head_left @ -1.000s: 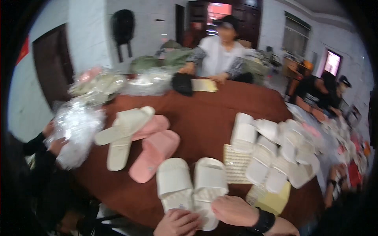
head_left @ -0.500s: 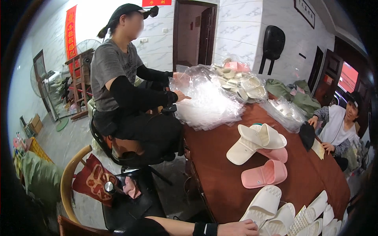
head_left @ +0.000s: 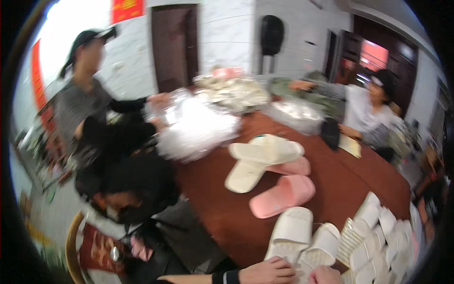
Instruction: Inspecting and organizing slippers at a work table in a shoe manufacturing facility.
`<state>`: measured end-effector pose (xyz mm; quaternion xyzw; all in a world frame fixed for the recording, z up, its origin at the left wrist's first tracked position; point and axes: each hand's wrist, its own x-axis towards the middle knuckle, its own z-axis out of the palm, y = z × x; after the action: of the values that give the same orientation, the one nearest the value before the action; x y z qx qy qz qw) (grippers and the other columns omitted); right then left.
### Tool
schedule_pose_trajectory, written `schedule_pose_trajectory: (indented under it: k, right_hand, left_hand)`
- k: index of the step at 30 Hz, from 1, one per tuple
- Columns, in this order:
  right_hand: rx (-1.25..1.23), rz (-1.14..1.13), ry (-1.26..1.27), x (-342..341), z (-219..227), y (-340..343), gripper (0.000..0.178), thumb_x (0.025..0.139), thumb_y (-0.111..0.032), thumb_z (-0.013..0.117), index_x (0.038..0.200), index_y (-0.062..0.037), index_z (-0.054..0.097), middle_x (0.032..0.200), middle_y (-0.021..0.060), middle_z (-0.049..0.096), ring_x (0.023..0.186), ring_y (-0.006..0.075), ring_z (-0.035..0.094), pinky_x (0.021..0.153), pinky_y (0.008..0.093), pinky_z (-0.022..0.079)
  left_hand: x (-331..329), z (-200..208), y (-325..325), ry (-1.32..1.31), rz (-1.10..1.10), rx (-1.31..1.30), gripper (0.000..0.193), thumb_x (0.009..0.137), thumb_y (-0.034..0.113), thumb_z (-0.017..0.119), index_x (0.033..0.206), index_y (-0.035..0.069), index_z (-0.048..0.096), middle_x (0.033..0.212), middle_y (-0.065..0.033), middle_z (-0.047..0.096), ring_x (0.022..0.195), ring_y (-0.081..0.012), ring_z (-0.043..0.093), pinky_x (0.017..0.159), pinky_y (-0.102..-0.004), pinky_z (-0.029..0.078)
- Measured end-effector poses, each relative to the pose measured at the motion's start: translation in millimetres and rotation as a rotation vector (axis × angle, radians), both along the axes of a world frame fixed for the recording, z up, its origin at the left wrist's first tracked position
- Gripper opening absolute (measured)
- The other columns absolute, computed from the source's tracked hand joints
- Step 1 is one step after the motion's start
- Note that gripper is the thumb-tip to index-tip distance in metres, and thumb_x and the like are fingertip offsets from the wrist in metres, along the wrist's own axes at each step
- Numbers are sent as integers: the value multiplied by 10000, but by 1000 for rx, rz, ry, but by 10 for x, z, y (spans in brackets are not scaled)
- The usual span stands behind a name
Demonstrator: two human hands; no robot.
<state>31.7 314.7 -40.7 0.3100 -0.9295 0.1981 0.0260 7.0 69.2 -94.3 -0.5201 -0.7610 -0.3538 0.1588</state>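
Observation:
At the lower edge, my left hand [head_left: 267, 273] has its fingers curled together over the heel end of a white slipper [head_left: 291, 232]. My right hand [head_left: 325, 275] is closed beside it, at the heel of a second white slipper [head_left: 322, 246]. Whatever the fingertips pinch is too small and blurred to name. Both slippers lie side by side with their toes pointing away from me. Just beyond them rests a pink slipper [head_left: 282, 196]. Behind that, crossed white slippers [head_left: 246, 175] lie partly over another pink one [head_left: 295, 166].
Several rows of white slippers [head_left: 366, 241] cover the right near side of the brown tablecloth [head_left: 213, 199]. A person at left handles a heap of clear plastic bags [head_left: 198, 130]. Bagged slippers [head_left: 231, 90] are piled at the back. Another person [head_left: 366, 109] sits across at right.
The view has swung to the right, so everything sits further left. My right hand has come into view by the white slippers. The person at right has stretched an arm toward the green sacks.

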Motion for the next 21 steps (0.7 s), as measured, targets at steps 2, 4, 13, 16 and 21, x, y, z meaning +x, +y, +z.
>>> schedule_pose_trajectory:
  k: [2,4,13,16,21]
  right_hand:
    - [5,-10,-15,-14,17,-14,137,851,-128,629,859,-36,527,772,166,555,744,369,586,666,467,480]
    - [48,-16,-13,-42,-107,45,147,860,-166,609,871,-37,539,802,157,580,766,355,601,673,457,496]
    - [-81,-48,-228,-46,-194,201,176,898,-212,600,941,-50,546,872,116,599,836,313,618,739,422,510]
    - [-75,-1,-123,-19,-201,174,164,890,-179,610,915,-35,536,837,120,581,803,305,618,713,405,513]
    - [-75,12,-95,-56,-290,156,164,850,-155,615,864,-12,534,808,140,587,760,318,625,673,413,516]
  left_hand:
    - [39,14,-3,-4,27,-25,324,824,206,685,1136,121,674,1116,-35,617,973,-245,557,797,-386,440]
    - [23,95,8,4,32,-66,357,813,182,692,1163,112,670,1149,-40,628,982,-250,564,815,-396,442]
    - [59,8,90,-40,43,-115,327,743,136,735,1065,89,708,1130,-52,646,1024,-288,571,862,-424,447]
    - [77,28,87,-29,36,-119,318,736,127,741,1048,73,708,1115,-59,652,1012,-293,575,854,-427,448]
    - [82,23,80,-43,57,-105,305,743,110,749,1041,63,706,1092,-66,656,990,-292,582,840,-425,448]
